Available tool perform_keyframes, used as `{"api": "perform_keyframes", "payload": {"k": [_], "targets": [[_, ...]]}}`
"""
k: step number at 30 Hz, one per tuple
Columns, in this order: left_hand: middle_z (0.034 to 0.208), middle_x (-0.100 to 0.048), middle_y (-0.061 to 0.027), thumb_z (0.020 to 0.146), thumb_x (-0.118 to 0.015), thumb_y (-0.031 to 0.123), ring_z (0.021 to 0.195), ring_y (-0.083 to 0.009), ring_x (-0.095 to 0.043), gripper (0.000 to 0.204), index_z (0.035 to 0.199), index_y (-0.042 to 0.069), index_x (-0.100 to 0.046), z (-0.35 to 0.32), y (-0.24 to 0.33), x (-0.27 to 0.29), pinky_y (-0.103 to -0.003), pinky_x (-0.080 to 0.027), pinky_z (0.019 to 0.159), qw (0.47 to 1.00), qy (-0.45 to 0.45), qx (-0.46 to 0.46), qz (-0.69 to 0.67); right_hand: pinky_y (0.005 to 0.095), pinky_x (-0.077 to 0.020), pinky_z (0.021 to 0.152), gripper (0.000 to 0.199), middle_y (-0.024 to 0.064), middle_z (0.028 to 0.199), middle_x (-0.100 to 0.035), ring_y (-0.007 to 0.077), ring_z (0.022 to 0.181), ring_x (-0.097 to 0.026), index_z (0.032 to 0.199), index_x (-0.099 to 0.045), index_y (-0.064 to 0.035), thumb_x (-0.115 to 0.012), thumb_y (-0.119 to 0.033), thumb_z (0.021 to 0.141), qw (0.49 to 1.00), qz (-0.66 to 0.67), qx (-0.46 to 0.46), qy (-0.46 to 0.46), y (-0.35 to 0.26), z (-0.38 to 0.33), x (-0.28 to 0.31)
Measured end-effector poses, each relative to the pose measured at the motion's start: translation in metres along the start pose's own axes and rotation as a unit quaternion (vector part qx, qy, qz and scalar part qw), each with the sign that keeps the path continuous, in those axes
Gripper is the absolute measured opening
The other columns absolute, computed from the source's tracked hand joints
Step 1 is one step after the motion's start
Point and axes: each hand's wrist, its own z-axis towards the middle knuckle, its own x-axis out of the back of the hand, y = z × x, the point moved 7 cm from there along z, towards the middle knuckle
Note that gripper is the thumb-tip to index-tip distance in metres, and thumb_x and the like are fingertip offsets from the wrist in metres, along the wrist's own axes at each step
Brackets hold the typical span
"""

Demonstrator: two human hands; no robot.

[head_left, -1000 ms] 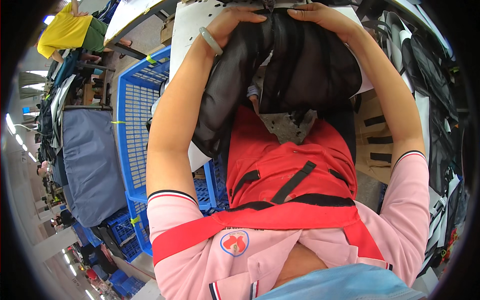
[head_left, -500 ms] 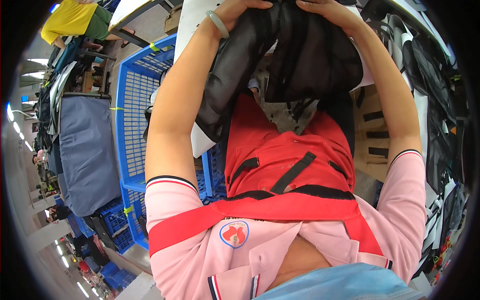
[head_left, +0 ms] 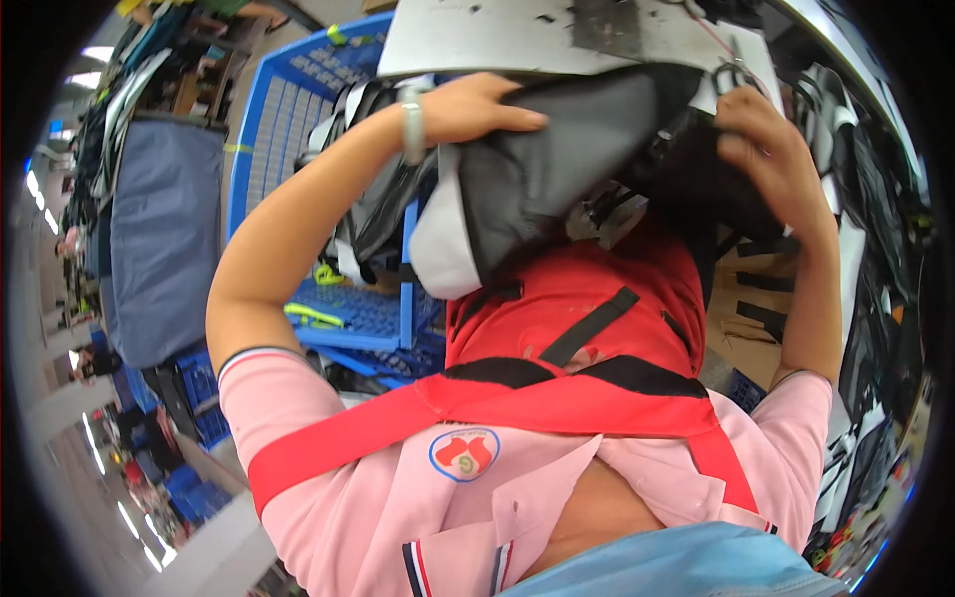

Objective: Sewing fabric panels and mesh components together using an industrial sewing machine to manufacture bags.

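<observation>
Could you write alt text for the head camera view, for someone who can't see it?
Both hands, left hand and right hand, grip a black and grey bag above a red apron, with a blue crate at the left.

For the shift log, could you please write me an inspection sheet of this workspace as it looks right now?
Surface: grey worktable, scuffed, with dark marks.
Job's things: black and grey bag held up above the lap; a white panel shows at its lower left edge.
Clutter: blue plastic crate on the person's left, with yellow-green bits on its floor; brown cardboard on the right.
Grippers: left hand grips the bag's top; right hand grips its black end.
Cables: nothing seen for certain; a thin red line on the worktable, too small to tell.
Surroundings: grey-blue fabric cart to the left, dark bags piled along the right edge.
</observation>
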Motion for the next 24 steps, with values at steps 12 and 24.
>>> {"api": "perform_keyframes", "payload": {"k": [12,24], "targets": [[0.096,-0.07,-0.0073,0.094,-0.059,0.033,0.085,-0.0153,-0.066,0.037,0.11,0.0,-0.067,0.054,0.017,-0.108,-0.029,-0.053,0.078,0.961,-0.002,-0.15,-0.232,0.042,-0.0509,0.073,0.013,0.0101,0.126,-0.051,0.0337,0.086,-0.063,0.085,-0.061,-0.0059,-0.07,-0.015,0.08,0.97,-0.017,0.014,-0.241,-0.036,-0.05,-0.147],[0.12,-0.06,-0.0182,0.074,-0.055,0.0,0.11,-0.0366,-0.057,0.041,0.112,0.008,-0.066,-0.004,-0.18,-0.002,-0.042,-0.048,0.093,0.884,0.341,-0.056,0.315,0.0434,-0.0472,0.08,0.013,0.0127,0.127,-0.049,0.0383,0.095,-0.06,0.091,-0.064,-0.0043,-0.069,-0.008,0.08,0.982,0.045,-0.095,-0.156,0.013,-0.088,-0.15]]}}
